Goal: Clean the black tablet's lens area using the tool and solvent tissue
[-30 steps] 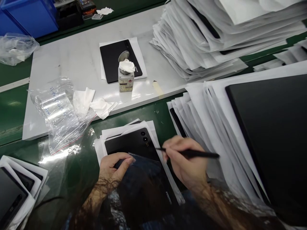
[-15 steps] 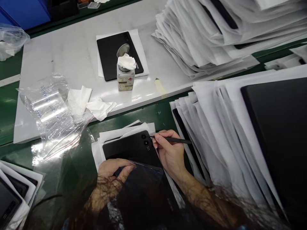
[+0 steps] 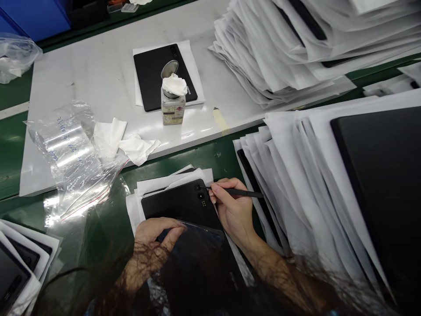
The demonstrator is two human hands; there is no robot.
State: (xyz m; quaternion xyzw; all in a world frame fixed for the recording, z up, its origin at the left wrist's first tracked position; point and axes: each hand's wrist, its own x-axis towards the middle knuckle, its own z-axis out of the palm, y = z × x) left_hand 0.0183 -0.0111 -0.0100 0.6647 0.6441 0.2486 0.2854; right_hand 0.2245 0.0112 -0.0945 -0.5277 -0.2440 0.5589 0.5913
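Two hands on black tablet (image 3: pixel 177 204): right hand (image 3: pixel 233 213) pinches black stylus (image 3: pixel 240 192), tip at camera lens (image 3: pixel 197 187), 12 o'clock; left hand (image 3: pixel 154 245) fingers together, pressing tablet edge.

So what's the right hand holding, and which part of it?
A thin black stick, pinched by the right hand closer to its pointed end than to its other end.

right hand (image 3: pixel 234 215): paper-wrapped tablet stack (image 3: pixel 296 197) just beside | left hand (image 3: pixel 154 241): zip bag (image 3: pixel 79 162) near | gap: green mat (image 3: pixel 223 158) ahead
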